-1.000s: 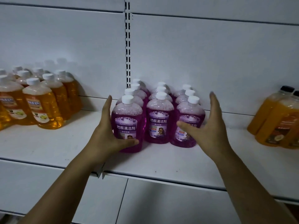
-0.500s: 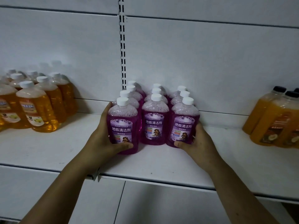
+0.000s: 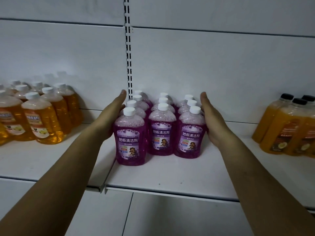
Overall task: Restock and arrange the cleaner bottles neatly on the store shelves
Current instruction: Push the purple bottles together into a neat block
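Note:
Several purple floor-cleaner bottles (image 3: 161, 132) with white caps stand in three rows on the white shelf (image 3: 170, 174), labels facing me. The front left bottle (image 3: 129, 138) stands a little forward of the other two front bottles. My left hand (image 3: 110, 114) lies flat along the left side of the group, fingers straight and reaching toward the back wall. My right hand (image 3: 213, 120) lies flat along the right side in the same way, against the front right bottle (image 3: 190, 135). Neither hand grips a bottle.
Several orange cleaner bottles (image 3: 40, 120) with white caps stand at the left of the shelf. Orange bottles with black caps (image 3: 289, 128) stand at the right. A slotted upright (image 3: 128, 53) runs up the white back wall. The shelf's front edge is near my forearms.
Both hands have let go of the front bottles and slid back along the sides of the group, fingers now straight. The view has moved closer.

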{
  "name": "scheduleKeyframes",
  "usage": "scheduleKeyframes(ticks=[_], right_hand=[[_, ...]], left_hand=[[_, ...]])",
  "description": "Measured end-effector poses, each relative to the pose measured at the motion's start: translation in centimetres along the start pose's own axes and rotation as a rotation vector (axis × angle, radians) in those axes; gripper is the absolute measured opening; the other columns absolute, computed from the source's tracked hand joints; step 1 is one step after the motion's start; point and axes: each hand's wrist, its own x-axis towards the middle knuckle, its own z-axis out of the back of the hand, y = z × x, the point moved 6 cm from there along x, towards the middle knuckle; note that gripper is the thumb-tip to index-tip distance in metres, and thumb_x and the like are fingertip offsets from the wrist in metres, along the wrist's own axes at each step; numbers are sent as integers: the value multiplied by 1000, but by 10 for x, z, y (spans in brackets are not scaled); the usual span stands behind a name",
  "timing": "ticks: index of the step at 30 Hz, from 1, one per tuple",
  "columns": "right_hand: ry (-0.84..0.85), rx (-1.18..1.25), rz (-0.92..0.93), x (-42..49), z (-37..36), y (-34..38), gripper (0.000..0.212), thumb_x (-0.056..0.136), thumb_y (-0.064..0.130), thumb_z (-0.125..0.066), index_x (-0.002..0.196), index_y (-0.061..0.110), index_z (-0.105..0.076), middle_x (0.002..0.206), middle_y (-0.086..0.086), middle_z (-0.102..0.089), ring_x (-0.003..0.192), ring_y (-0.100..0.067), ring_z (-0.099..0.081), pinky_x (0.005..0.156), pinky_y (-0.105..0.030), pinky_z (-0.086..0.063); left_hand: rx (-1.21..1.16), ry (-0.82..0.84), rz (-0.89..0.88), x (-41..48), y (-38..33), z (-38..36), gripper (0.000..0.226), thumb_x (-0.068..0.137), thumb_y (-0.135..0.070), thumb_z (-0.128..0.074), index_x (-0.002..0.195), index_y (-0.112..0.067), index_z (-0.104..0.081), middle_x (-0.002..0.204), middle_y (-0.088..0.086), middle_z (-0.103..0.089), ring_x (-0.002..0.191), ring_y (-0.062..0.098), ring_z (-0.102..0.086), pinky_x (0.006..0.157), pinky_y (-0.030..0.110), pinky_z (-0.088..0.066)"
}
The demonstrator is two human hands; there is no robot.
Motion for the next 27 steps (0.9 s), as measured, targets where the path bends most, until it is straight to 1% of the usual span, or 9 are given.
scheduleKeyframes(ticks=[2,3,5,9,14,16,18,21,27], right_hand=[[26,-43,-21,5,-6,8,53,100,69,-44,110,26,-74,105,4,-81,104,-17,-76,106,-43,-54],[45,-46,-32,5,-10,10,51,101,69,-44,107,28,-73,101,6,-81,100,-16,-76,104,-41,-55],[45,-12,-66,5,-13,8,55,99,72,-43,109,27,-74,101,4,-81,100,-17,-76,100,-39,-57],[42,81,-116,0,-11,1,69,98,75,-38,117,19,-75,100,-2,-81,91,-18,-77,85,-31,-59],[41,89,-128,1,-7,-3,75,97,77,-36,124,19,-74,112,-7,-80,105,-23,-76,99,-38,-55],[65,100,-145,1,-8,-7,77,97,79,-33,130,20,-71,117,-6,-79,112,-24,-74,98,-37,-56],[86,115,-164,0,-8,-10,78,96,80,-31,133,22,-70,120,-4,-78,114,-22,-74,97,-37,-56],[95,108,-170,1,-9,-12,81,94,83,-31,133,24,-70,121,-3,-78,115,-22,-73,100,-39,-55],[110,163,-159,1,-9,-14,77,97,78,-29,139,24,-64,125,-3,-76,117,-21,-72,94,-35,-57]], left_hand=[[-40,107,10,5,-5,-15,57,104,-63,-43,124,-14,-65,96,3,-75,74,13,-73,64,22,-58],[-49,134,10,6,-6,-19,61,106,-60,-40,128,-9,-64,91,4,-73,69,13,-71,60,21,-57],[-92,185,6,8,-7,-23,66,106,-61,-39,137,-8,-60,95,5,-68,72,15,-68,62,23,-57],[-132,207,39,10,-4,-26,55,105,-65,-36,114,-18,-65,94,-1,-65,80,13,-62,69,24,-54],[-224,320,35,8,-5,-30,55,108,-61,-29,118,-19,-62,98,-2,-57,83,9,-52,71,19,-48],[-156,307,15,12,-2,-24,62,107,-63,-29,125,-16,-66,108,3,-66,91,14,-62,78,24,-52],[-127,303,-1,14,2,-20,65,107,-62,-28,127,-14,-67,105,6,-72,86,16,-70,73,25,-59],[-125,286,-14,14,4,-19,64,107,-61,-28,131,-14,-64,97,2,-72,79,13,-70,69,25,-57],[-109,296,-34,18,5,-17,69,106,-66,-30,141,-15,-58,104,2,-70,87,14,-68,77,28,-55]])
